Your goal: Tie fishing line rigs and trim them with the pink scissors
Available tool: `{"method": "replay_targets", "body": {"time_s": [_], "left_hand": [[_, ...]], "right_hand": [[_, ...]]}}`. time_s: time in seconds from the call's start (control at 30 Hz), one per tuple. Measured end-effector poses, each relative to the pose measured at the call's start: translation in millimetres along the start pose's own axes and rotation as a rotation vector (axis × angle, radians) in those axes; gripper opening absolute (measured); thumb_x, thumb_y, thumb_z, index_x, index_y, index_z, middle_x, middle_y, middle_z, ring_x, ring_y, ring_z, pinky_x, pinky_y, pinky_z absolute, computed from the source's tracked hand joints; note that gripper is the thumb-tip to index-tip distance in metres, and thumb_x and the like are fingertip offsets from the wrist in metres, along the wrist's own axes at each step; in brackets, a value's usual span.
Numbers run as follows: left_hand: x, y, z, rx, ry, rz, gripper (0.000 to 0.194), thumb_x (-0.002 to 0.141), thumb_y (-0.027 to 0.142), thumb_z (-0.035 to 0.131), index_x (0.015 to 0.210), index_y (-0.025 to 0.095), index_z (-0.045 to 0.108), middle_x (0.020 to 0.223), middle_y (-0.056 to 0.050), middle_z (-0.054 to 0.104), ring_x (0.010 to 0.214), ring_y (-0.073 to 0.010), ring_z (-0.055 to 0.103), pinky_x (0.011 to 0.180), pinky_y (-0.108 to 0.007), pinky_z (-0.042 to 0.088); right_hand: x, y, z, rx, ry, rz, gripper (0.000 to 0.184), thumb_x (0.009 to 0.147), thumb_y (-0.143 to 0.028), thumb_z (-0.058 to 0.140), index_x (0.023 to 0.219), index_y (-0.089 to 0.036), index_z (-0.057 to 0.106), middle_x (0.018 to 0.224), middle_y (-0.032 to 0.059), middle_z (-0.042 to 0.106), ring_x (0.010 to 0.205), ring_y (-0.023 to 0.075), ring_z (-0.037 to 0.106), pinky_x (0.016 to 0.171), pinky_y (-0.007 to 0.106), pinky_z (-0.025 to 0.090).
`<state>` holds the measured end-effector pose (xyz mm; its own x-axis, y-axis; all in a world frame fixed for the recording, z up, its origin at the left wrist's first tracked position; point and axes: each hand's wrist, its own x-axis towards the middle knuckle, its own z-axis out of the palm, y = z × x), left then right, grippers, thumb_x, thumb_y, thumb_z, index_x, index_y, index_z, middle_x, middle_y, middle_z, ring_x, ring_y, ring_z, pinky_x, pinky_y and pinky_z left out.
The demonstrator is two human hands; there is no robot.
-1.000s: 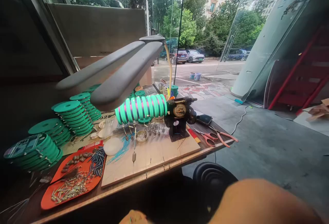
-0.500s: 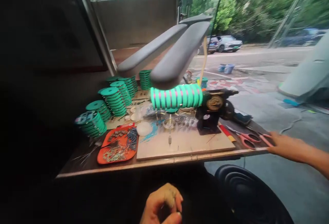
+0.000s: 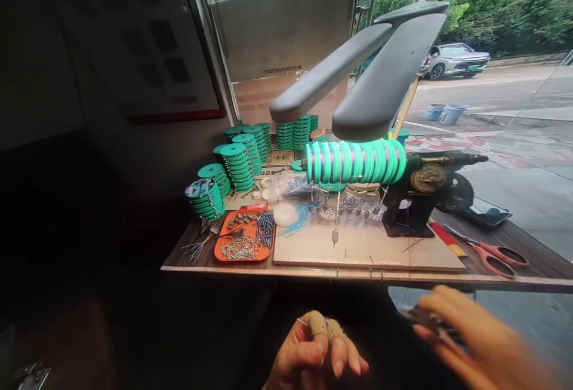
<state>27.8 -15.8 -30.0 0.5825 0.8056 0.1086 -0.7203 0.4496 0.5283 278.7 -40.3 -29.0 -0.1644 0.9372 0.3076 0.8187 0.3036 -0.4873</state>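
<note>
My left hand (image 3: 313, 357) is low at the bottom centre, below the table edge. Its fingers are curled together, two fingertips are wrapped in tan tape, and a thin bit of line shows near them. My right hand (image 3: 478, 342) is at the bottom right, blurred by motion, closed round a thin dark-tipped tool that looks like the pliers (image 3: 423, 317). Beyond both hands, a row of green spools (image 3: 353, 162) sits on the shaft of a black hand winder (image 3: 425, 193), with small weights hanging under it.
On the table's wooden board (image 3: 394, 251) stands the winder. To the left lie an orange tray (image 3: 224, 252) of small metal parts and stacks of green spools (image 3: 237, 166). Red-handled scissors (image 3: 496, 257) and a phone (image 3: 487, 215) lie right. Grey lamp arms (image 3: 380, 85) hang above.
The view swung left and down. My right hand left the table's right end, where it had reached the pliers, and now holds them low. My left hand rose slightly into view.
</note>
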Motion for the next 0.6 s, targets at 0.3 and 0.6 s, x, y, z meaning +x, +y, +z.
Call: {"method": "replay_targets", "body": {"time_s": [0.3, 0.6], "left_hand": [[4, -14, -18.2, -0.002, -0.112, 0.076, 0.041, 0.066, 0.033, 0.065, 0.049, 0.017, 0.032, 0.047, 0.003, 0.046, 0.061, -0.0142, 0.058, 0.07, -0.031, 0.044], [-2, 14, 7.3, 0.595, -0.038, 0.08, 0.036, 0.07, 0.036, 0.062, 0.051, 0.017, 0.039, 0.056, -0.001, 0.047, 0.067, -0.0163, 0.051, 0.07, -0.031, 0.038]], "right_hand": [[41, -59, 25, -0.082, -0.167, -0.239, 0.01, 0.076, -0.012, 0.042, 0.079, -0.02, 0.047, 0.079, 0.0052, 0.05, 0.069, 0.019, 0.047, 0.058, 0.029, 0.037], [44, -72, 32, 0.297, -0.351, -0.037, 0.012, 0.079, -0.021, 0.041, 0.068, -0.02, 0.038, 0.067, -0.0004, 0.048, 0.06, 0.0137, 0.044, 0.054, 0.023, 0.033]]}}
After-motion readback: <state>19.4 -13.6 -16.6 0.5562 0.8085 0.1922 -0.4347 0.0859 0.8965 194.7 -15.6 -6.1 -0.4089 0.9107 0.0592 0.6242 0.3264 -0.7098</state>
